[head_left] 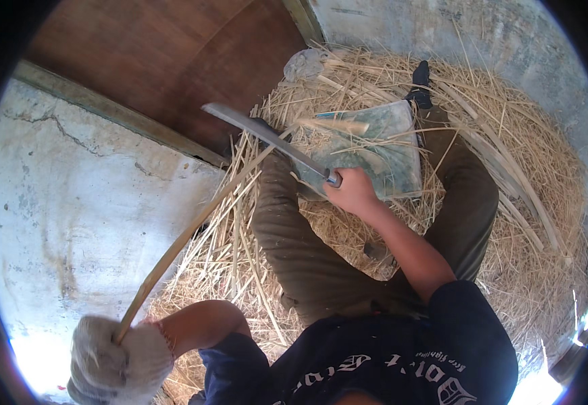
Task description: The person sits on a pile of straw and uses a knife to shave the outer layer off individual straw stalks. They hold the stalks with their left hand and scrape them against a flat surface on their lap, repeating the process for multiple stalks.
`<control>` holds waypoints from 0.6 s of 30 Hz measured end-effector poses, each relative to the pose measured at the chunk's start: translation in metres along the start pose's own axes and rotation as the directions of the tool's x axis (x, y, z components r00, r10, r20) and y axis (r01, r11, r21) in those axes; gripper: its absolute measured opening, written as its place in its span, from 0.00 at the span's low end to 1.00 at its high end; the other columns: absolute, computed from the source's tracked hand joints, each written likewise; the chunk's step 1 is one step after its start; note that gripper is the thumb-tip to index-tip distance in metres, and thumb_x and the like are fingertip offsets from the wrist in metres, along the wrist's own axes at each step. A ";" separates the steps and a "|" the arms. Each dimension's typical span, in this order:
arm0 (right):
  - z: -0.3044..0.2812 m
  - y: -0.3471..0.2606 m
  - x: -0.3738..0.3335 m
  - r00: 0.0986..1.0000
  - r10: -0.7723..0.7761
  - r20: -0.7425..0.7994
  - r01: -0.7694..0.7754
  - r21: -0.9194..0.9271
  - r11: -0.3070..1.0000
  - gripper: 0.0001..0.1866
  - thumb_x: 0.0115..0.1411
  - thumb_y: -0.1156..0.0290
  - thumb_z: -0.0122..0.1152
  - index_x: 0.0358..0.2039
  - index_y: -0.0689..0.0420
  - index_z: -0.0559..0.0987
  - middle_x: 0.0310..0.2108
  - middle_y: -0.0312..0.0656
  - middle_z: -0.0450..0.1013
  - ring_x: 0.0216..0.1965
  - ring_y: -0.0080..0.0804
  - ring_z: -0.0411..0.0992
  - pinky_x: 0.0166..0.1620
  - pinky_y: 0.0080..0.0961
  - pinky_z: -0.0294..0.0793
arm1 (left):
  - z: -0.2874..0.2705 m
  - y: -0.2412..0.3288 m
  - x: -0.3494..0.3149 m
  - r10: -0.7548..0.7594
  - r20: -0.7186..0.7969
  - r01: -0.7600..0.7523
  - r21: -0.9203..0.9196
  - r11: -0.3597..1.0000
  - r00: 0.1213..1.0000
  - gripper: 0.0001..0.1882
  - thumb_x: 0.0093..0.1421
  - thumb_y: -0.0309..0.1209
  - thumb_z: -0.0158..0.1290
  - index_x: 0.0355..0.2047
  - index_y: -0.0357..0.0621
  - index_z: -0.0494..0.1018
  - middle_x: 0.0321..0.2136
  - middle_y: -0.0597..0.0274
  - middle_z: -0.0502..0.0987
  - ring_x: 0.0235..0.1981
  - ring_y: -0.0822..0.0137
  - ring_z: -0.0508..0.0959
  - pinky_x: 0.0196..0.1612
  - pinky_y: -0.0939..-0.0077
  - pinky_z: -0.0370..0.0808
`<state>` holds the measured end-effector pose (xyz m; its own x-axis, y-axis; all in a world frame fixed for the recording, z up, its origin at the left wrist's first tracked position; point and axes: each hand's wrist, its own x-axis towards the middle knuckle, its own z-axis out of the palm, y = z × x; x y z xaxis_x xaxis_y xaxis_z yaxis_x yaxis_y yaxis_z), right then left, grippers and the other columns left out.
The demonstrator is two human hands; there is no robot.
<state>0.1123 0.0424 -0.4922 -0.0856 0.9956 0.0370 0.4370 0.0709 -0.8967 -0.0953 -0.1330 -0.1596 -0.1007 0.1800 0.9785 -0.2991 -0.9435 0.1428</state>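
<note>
My left hand (119, 361), in a pale knit glove, is closed round the near end of a long bamboo strip (184, 237) at the lower left. The strip slants up and to the right toward a worn green board (392, 162) between my legs. My bare right hand (353, 192) grips the handle of a long knife (257, 130). Its broad blade points to the upper left and crosses over the strip's far part; whether the two touch, I cannot tell. A short pale bamboo piece (344, 125) and thin slivers lie on the board.
Deep heaps of bamboo shavings (544, 202) surround my outstretched legs (287, 236). Longer split strips (510, 165) lie right of my right leg. A cracked plaster wall (91, 196) is close on the left, with a brown wooden panel (165, 61) beyond it.
</note>
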 end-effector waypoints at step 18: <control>0.015 0.021 0.006 0.961 0.234 -0.150 -0.165 0.370 0.914 0.17 0.54 0.61 0.66 0.22 0.64 0.78 0.18 0.41 0.74 0.21 0.29 0.70 0.29 0.35 0.68 | -0.015 -0.079 -0.024 -0.202 -0.433 0.315 0.205 0.927 0.878 0.37 0.65 0.72 0.36 0.13 0.58 0.59 0.10 0.76 0.54 0.14 0.77 0.53 0.20 0.78 0.51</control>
<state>0.1080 0.0490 -0.5173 0.1543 0.9821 -0.1079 0.0820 -0.1215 -0.9892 -0.0837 -0.0585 -0.1966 -0.4392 0.4698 0.7658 -0.1147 -0.8748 0.4708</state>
